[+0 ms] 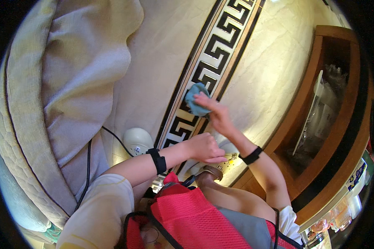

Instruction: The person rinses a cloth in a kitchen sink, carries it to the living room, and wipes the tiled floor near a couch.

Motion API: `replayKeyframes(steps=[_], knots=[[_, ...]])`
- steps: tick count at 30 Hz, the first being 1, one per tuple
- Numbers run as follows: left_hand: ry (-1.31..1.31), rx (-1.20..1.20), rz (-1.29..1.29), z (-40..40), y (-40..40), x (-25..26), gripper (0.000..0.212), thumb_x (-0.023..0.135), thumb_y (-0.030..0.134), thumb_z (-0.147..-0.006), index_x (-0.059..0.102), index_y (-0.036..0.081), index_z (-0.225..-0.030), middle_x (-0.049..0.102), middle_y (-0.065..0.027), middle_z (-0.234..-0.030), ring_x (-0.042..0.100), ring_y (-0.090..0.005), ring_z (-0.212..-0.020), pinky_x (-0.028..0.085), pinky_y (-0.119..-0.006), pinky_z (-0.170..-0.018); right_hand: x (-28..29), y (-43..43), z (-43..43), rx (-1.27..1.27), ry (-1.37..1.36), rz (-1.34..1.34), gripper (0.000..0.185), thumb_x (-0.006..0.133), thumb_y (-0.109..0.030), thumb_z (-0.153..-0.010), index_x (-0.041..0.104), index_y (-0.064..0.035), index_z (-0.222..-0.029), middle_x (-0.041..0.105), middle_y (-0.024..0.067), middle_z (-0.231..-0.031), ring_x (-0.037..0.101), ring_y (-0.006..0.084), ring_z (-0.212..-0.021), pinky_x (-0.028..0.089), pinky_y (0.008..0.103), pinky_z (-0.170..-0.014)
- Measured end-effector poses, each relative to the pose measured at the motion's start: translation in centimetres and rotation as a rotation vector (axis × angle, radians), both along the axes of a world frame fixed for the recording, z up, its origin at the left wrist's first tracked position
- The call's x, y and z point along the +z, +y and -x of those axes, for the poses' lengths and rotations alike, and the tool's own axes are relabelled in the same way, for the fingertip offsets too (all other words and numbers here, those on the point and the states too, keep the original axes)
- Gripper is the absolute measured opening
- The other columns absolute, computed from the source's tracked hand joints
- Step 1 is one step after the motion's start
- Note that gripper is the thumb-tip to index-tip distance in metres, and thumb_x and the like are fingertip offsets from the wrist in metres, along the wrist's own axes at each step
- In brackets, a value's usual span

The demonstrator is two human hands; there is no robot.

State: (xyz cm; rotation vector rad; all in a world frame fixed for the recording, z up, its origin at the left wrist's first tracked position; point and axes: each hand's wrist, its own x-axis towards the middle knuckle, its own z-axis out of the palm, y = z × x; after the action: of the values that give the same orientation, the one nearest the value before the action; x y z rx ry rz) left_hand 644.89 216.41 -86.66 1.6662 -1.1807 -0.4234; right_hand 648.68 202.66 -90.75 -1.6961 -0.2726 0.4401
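Note:
My right hand [220,116] has a blue-green cloth [197,101] under its fingers, over the black-and-white Greek key border [216,59] of the marble-look floor. The cloth looks bunched up; its underside is hidden. Nearer my body, my left hand [207,147] is curled into a loose fist, and nothing shows in it. That hand hangs above a pale clog-like shoe [229,163] with holes and a yellow print. Another pale clog-like shoe [137,141] stands left of the border. Each wrist wears a black band.
On the left hangs the rumpled beige fabric skirt [87,71] of a bed or sofa. A black cable [117,138] runs out from under it to the left shoe. At right, a wooden cabinet [302,102] has an open compartment holding plastic-wrapped items [325,105]. Small goods [342,214] stand on top.

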Motion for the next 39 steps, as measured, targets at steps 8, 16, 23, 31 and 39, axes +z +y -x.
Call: replayKeyframes(steps=[8, 16, 23, 31, 39], knots=[[0.095, -0.098, 0.000, 0.8, 0.4, 0.8, 0.039, 0.059, 0.035, -0.084, 0.049, 0.010, -0.056, 0.051, -0.0082, -0.047, 0.054, -0.0283, -0.044, 0.042, -0.039, -0.043, 2.5, -7.2, -19.7, -0.668, -0.164, 0.272, 0.048, 0.036, 0.006, -0.083, 0.057, -0.0086, -0.123, 0.060, 0.0144, -0.118, 0.058, 0.0235, -0.105, 0.047, 0.0334, -0.092], [0.167, -0.157, -0.109, -0.8, -0.4, 0.9, 0.036, 0.056, 0.039, -0.086, 0.052, 0.010, -0.066, 0.056, -0.0099, -0.060, 0.059, -0.0306, -0.060, 0.046, -0.041, -0.053, -7.7, -3.8, -29.9, -0.378, -0.720, 0.755, 0.061, 0.044, 0.008, -0.076, 0.049, -0.0206, -0.130, 0.045, 0.0052, -0.138, 0.037, 0.0307, -0.130, 0.038, 0.0404, -0.104], [0.225, -0.089, -0.107, -1.6, 0.2, -0.5, 0.032, 0.056, 0.034, -0.086, 0.053, 0.009, -0.067, 0.057, -0.0095, -0.060, 0.060, -0.0297, -0.061, 0.047, -0.042, -0.053, -4.5, 8.6, -21.0, 0.246, -0.574, 0.428, 0.081, 0.045, 0.021, -0.067, 0.041, -0.0214, -0.137, 0.032, 0.0153, -0.146, 0.035, 0.0339, -0.131, 0.034, 0.0409, -0.108], [0.168, -0.096, -0.062, -1.6, 0.1, -0.7, 0.034, 0.055, 0.037, -0.086, 0.054, 0.009, -0.066, 0.057, -0.0099, -0.057, 0.058, -0.0302, -0.055, 0.047, -0.041, -0.052, -1.4, 5.8, -4.5, 0.693, -0.398, 0.131, 0.049, 0.046, 0.004, -0.077, 0.055, -0.0057, -0.124, 0.045, 0.0067, -0.139, 0.033, 0.0279, -0.135, 0.024, 0.0440, -0.112], [0.219, -0.140, -0.071, -0.5, 0.6, -1.1, 0.033, 0.056, 0.034, -0.086, 0.053, 0.009, -0.066, 0.056, -0.0102, -0.060, 0.059, -0.0288, -0.058, 0.046, -0.040, -0.053, 3.0, 3.7, -17.3, -0.179, -0.055, -0.002, 0.059, 0.033, 0.013, -0.069, 0.059, -0.0039, -0.119, 0.061, 0.0136, -0.119, 0.054, 0.0253, -0.117, 0.038, 0.0349, -0.103]])
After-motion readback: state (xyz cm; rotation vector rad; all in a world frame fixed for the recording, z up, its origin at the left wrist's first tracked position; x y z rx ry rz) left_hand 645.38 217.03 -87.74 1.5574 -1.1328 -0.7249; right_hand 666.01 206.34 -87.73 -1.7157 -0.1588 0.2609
